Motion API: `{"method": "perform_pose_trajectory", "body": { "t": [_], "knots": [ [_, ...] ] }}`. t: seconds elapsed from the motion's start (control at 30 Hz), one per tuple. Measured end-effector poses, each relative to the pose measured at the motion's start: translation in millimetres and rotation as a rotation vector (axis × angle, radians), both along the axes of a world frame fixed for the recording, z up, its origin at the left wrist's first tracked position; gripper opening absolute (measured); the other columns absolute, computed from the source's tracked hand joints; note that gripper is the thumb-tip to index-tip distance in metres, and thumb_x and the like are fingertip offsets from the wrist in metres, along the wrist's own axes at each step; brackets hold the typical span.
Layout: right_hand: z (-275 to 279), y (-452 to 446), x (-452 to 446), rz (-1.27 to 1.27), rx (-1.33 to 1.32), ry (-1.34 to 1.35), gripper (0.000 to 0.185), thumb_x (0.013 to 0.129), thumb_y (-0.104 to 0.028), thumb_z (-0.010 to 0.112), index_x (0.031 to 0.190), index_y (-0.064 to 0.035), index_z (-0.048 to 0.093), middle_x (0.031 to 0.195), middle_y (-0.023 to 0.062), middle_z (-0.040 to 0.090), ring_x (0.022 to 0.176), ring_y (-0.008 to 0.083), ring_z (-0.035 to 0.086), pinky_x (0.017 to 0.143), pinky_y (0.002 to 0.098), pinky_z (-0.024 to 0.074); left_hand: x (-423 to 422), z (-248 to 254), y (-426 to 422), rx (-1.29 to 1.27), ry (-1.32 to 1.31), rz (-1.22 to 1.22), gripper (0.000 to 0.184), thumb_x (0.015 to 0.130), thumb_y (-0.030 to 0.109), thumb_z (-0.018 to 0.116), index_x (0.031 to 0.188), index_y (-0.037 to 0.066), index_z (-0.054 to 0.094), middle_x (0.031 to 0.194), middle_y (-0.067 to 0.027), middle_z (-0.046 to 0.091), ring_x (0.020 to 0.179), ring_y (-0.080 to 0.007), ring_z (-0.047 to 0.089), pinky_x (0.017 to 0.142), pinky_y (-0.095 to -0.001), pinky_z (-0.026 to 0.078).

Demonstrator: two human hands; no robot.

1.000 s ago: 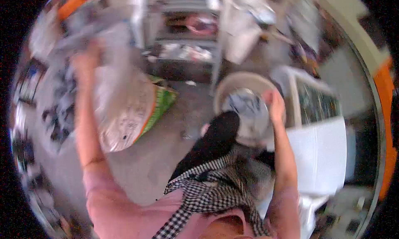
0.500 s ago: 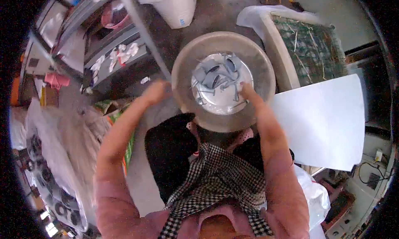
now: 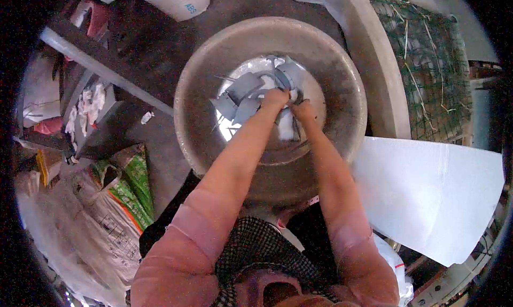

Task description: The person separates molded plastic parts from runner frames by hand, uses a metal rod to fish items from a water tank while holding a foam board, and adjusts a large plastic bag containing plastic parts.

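A large round brown-grey tub (image 3: 195, 123) stands in front of me, and several grey curved plastic parts (image 3: 243, 88) lie on its bright bottom. Both hands reach down into the tub, close together. My left hand (image 3: 276, 99) is closed at a grey part near the middle of the pile. Just right of it, my right hand (image 3: 303, 110) has its fingers pressed together beside the same parts. What exactly lies between the fingers of either hand is too small and hidden to make out.
A large white board (image 3: 430, 192) lies to the right, below a crate with green netting (image 3: 430, 67). At the left are a metal rack bar (image 3: 107, 72) and a printed woven sack (image 3: 112, 221). A white sack (image 3: 179, 0) stands at the top.
My left hand has moved from the plastic bag at the left, past the tub's left side, into the tub. My right hand has moved inward beside it. The view has shifted closer over the tub.
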State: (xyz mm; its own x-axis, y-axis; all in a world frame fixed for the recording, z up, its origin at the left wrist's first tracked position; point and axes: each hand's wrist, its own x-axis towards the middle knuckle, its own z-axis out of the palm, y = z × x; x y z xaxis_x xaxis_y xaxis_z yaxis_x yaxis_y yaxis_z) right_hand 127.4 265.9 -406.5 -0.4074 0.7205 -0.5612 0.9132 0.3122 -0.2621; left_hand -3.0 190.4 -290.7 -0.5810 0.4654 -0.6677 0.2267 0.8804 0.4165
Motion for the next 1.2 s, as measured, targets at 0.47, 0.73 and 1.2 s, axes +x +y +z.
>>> {"method": "perform_pose_trajectory", "body": {
  "t": [0.47,0.73,1.2],
  "knots": [
    [82.5,12.2,-49.8,-0.449,-0.35,0.732,0.025,0.073,-0.012,0.066,0.089,0.0018,0.055,0.08,0.0105,0.061,0.075,0.0187,0.059,0.065,0.0297,0.0464,24.1,-12.6,-10.6,0.205,-0.051,0.819,0.046,0.072,0.021,0.067,0.107,-0.006,0.054,0.105,-0.0211,0.06,0.094,-0.0318,0.06,0.081,-0.0388,0.047],
    [71.9,-31.2,-81.9,-0.081,-0.029,0.335,0.058,0.059,-0.034,0.078,0.098,0.0039,0.057,0.095,0.0192,0.063,0.088,0.0337,0.062,0.079,0.0404,0.0488,124.8,85.7,-86.5,0.686,0.201,0.937,0.038,0.087,0.006,0.051,0.12,-0.005,0.034,0.104,-0.0197,0.054,0.095,-0.0281,0.054,0.084,-0.0367,0.04],
    [125.9,6.1,23.9,-0.561,-0.463,0.647,0.023,0.071,-0.018,0.068,0.084,0.0001,0.064,0.079,0.0049,0.062,0.071,0.018,0.057,0.063,0.0323,0.0441,39.1,51.1,-185.7,0.602,0.4,0.578,0.026,0.082,0.012,0.063,0.103,-0.002,0.055,0.09,-0.0125,0.06,0.081,-0.0223,0.054,0.075,-0.0329,0.043]
  ]
}}
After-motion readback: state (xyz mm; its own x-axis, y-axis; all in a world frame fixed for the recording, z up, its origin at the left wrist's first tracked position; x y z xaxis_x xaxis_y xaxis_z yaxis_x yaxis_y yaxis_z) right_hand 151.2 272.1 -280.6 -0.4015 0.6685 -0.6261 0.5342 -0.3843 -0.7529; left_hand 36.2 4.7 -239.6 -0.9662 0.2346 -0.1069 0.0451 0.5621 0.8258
